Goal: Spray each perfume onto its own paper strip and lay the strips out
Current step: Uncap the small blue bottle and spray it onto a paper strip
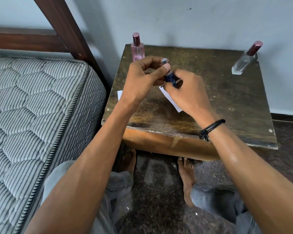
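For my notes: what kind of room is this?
Probably a bedroom: a striped quilted mattress on a dark wooden bed frame, and a worn wooden bedside table against the wall.

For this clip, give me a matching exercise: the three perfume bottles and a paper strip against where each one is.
Things:
1. pink bottle
2. clear bottle
3. blue bottle
4. paper strip

Places:
A. held in both hands
B. flat on the table, partly under the right hand
C. far right corner of the table
D. far left corner of the table

Pairs: 1-D, 2-C, 3-A, 4-B
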Demonstrator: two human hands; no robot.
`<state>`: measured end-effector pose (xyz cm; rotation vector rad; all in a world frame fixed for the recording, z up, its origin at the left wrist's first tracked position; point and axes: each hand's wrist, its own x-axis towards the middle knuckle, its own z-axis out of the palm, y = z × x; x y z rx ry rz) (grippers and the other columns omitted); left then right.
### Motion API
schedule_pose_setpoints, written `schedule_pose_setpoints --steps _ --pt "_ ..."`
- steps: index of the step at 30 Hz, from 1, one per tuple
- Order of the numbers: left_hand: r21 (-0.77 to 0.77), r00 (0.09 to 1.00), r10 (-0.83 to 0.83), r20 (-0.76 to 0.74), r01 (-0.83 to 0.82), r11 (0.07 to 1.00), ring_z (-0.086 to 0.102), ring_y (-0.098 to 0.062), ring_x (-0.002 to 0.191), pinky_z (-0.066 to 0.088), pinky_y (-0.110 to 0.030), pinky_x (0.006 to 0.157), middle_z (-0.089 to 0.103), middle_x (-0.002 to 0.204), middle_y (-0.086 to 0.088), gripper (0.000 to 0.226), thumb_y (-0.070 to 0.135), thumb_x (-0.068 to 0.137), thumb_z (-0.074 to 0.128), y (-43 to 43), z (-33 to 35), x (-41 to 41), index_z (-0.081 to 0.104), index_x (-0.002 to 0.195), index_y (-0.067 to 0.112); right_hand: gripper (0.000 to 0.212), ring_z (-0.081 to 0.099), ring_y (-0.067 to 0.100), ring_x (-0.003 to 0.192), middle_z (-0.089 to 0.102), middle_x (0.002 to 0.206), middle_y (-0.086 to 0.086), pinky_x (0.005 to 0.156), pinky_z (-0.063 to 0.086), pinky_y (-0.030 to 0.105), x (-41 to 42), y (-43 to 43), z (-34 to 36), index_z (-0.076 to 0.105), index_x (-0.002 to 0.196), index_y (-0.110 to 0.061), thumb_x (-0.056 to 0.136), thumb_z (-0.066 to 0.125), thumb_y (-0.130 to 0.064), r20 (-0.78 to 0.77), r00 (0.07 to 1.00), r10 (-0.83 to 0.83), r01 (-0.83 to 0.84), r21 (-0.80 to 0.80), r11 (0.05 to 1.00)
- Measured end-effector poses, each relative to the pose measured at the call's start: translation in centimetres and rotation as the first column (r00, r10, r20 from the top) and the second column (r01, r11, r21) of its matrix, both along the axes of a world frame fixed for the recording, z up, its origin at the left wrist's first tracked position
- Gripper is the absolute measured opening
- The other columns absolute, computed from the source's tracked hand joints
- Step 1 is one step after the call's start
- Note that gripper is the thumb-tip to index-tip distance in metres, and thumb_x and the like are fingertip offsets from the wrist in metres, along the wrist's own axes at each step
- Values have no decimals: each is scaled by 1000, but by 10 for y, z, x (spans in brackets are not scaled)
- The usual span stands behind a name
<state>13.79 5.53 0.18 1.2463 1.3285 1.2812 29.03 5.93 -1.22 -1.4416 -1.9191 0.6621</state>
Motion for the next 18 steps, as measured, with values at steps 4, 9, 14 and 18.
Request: schedule_pose_setpoints --steps 4,9,14,18 --pt "-2 1000 6 22 -6 1000 70 -12 79 59 -29 72 70 92 -9 19 11 93 72 -1 1 1 72 108 -1 29 63 12 70 68 89 -8 58 49 32 -1 -5 2 62 123 -23 103 55 -42 1 997 72 -72 52 996" --pt "-5 999 33 11 -33 999 70 -16 76 61 -34 77 71 90 -13 24 18 95 70 -1 0 -5 72 105 -3 31 67 21 73 73 93 -1 64 55 42 -2 -5 0 60 130 -21 107 50 -38 50 991 120 -123 47 991" --pt "5 998 47 -35 -46 999 69 -15 75 59 -28 74 74 85 -8 20 17 92 74 1 0 -10 74 102 0 32 66 22 71 72 91 0 64 54 42 -2 -5 -1 60 134 -23 107 51 -38 106 986 126 -130 32 991" --pt "37 997 19 -74 -17 999 71 -13 76 58 -25 73 73 83 -2 15 15 90 76 1 1 -12 74 98 3 28 67 21 77 73 93 -2 68 55 42 -2 -5 -1 61 128 -24 106 52 -37 89 990 112 -116 39 993"
